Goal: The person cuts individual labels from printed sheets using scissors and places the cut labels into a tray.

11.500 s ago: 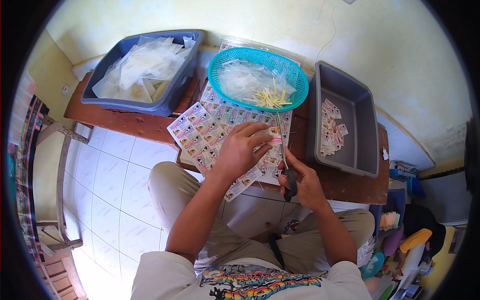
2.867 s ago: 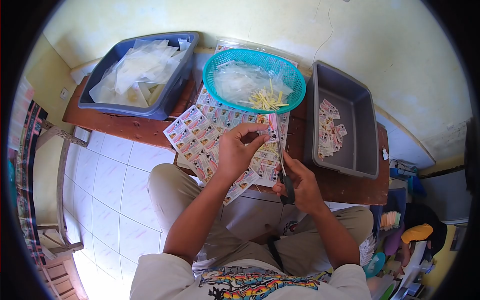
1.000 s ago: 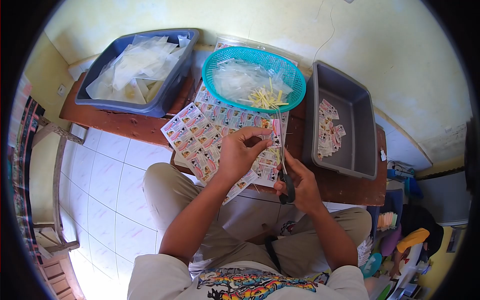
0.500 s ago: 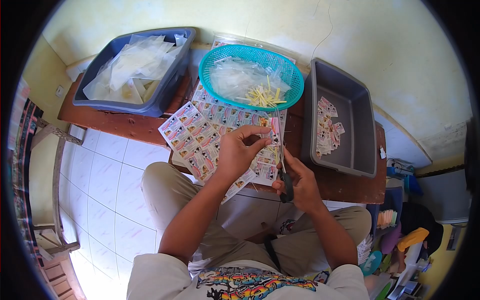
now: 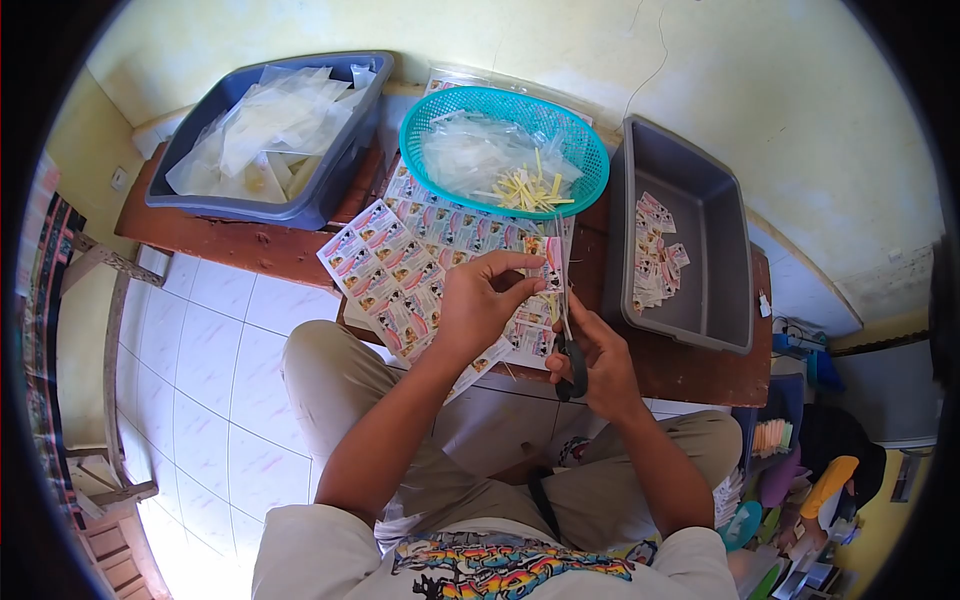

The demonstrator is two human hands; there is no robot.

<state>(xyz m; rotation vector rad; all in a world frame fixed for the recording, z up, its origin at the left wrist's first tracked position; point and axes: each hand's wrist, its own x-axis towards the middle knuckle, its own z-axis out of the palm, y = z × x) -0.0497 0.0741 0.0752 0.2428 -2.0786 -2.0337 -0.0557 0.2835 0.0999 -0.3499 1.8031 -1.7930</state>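
Between its thumb and fingers, my left hand (image 5: 478, 305) pinches a small strip of printed labels (image 5: 547, 262). My right hand (image 5: 605, 365) grips a pair of scissors (image 5: 573, 372) by the black handles. The scissor blades point away from me and lie along the right edge of the strip; whether they touch the paper is hard to tell. Under my hands, uncut label sheets (image 5: 385, 275) overlap on the wooden table (image 5: 690, 375). Small cut labels (image 5: 655, 265) lie in a loose pile inside the grey tub (image 5: 728, 335) to the right.
Behind my hands stands a teal basket (image 5: 405, 150) with clear plastic bags (image 5: 465, 150) and thin yellow paper strips (image 5: 530, 190). A blue-grey tub (image 5: 240, 212) full of plastic bags (image 5: 265, 125) is at the left. Another person (image 5: 835, 450) works at the lower right.
My hands, the strip and the scissors stay in nearly the same place. At the lower right, the other person's arm and hand have shifted slightly.
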